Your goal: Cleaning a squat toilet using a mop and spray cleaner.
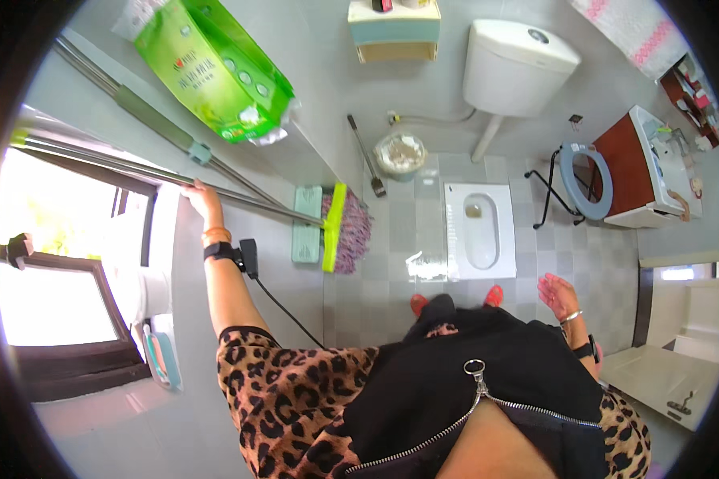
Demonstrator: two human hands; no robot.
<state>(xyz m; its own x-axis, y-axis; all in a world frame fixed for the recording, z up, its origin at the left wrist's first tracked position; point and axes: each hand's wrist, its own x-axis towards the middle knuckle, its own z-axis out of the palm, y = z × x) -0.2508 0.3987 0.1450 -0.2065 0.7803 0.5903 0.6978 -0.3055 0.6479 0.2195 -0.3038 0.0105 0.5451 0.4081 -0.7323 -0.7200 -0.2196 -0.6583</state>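
My left hand reaches out to the left, its fingers closed on the long metal handle of a mop. The mop has a bright yellow-green head clamp with purple-grey strands resting at the floor. Behind it stands a second pole with a grey-green sleeve, leading down to a pale green flat head. My right hand hangs over the tiles at my right side, fingers spread and holding nothing.
A squat toilet lies in the floor ahead, beneath a white cistern. Left of it stand a lined waste bin and a long-handled brush. A toilet-seat chair and a washbasin cabinet are right. A green package sits upper left.
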